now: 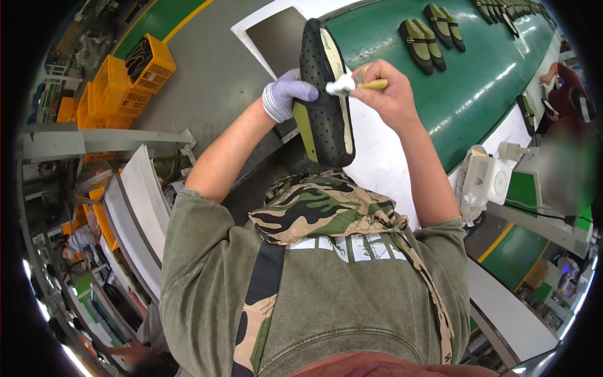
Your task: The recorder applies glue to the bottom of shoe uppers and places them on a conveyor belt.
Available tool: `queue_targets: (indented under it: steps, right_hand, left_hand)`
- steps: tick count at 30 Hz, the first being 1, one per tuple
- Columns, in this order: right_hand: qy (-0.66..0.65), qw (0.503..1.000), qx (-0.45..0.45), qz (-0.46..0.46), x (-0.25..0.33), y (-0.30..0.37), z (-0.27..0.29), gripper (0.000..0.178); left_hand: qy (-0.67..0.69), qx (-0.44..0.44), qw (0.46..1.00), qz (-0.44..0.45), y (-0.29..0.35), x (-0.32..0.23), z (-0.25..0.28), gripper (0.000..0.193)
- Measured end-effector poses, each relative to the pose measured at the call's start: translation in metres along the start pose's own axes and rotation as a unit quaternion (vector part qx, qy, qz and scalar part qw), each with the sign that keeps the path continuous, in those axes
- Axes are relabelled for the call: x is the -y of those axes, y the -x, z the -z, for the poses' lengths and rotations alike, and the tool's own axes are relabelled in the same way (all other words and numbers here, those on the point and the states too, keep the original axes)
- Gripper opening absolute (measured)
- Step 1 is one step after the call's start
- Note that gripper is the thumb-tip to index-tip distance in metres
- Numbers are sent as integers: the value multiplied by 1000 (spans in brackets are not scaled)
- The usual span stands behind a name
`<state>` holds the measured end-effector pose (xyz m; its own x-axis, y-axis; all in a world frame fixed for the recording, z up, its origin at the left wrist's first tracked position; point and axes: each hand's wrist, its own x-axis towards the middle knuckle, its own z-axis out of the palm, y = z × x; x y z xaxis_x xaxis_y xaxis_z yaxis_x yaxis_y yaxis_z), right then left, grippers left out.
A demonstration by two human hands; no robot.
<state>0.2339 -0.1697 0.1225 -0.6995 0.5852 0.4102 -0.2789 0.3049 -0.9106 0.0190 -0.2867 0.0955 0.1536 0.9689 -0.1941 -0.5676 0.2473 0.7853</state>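
My left hand point(286, 95), in a white and purple glove, is closed round a shoe point(323, 125) held upright in front of me. The shoe shows a black dotted surface, a cream strip along its right side and olive-green material at its left edge. My bare right hand point(391, 97) grips a small tool with a yellow handle point(375, 84). Its white, soft-looking head point(341, 85) meets the cream strip near the middle of the shoe. Blur hides whether that head is bristles or cloth.
Pairs of olive and black shoes point(422, 47) stand on the green belt point(465, 94) ahead and to the right. A white device point(487, 180) sits beside my right elbow. Yellow crates point(152, 65) are stacked on the floor at left. Another person point(565, 94) works at far right.
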Motion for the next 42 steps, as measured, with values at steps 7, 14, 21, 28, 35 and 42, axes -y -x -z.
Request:
queue_targets:
  steps: [7, 14, 21, 28, 35, 42]
  right_hand:
    - [-172, 950, 194, -173, -2, -3, -49, 28]
    - [-149, 972, 142, -111, -27, -47, -145, 27]
    - [-188, 919, 320, -137, -17, -64, -218, 28]
    - [-101, 953, 277, -73, -25, -111, -318, 25]
    - [-121, 956, 259, -67, -38, -159, -413, 20]
    - [-60, 985, 150, -67, -46, -145, -464, 23]
  left_hand:
    - [63, -71, 994, -46, 59, -19, 60, 47]
    - [99, -117, 984, -85, 129, -33, 110, 44]
    - [148, -161, 965, -146, 207, -33, 149, 46]
    - [93, -188, 966, -153, 270, -25, 173, 68]
    - [122, -205, 950, -199, 330, -13, 164, 64]
    - [129, -277, 912, -274, 389, 14, 163, 63]
